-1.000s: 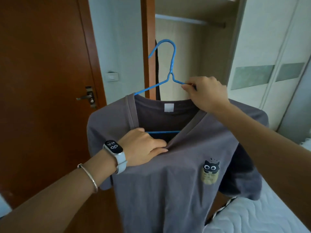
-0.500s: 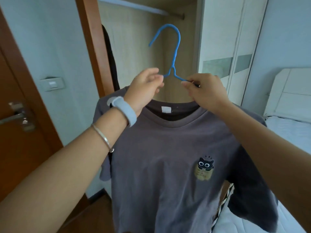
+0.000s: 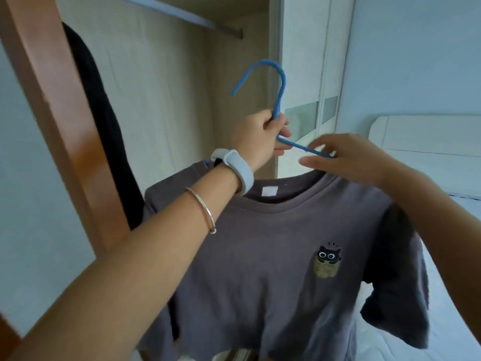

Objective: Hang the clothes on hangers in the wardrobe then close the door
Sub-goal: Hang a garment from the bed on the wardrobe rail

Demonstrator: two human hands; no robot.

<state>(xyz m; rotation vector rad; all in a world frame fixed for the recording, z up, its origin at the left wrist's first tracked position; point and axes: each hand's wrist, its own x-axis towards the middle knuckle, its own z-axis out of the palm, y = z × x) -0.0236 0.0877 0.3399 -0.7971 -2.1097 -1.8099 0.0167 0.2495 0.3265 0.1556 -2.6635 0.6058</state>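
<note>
Our left hand point(image 3: 263, 138) grips the thin blue hanger point(image 3: 280, 84) at its neck, the steadiest hold. Our right hand point(image 3: 346, 157) is loose-fingered beside its shoulder wire. The soft, light T-shirt point(image 3: 273, 243) hangs from it below the wardrobe rail point(image 3: 182, 15) and would likely slip if tilted.

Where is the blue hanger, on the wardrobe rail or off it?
Off it. The blue hanger has its hook in the air below the rail; the left hand grips its neck.

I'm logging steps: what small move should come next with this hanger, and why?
Probably raise the blue hanger with the left hand to the wardrobe rail: the grey T-shirt already sits on it, that hand grips its neck, and its hook is free.
</note>
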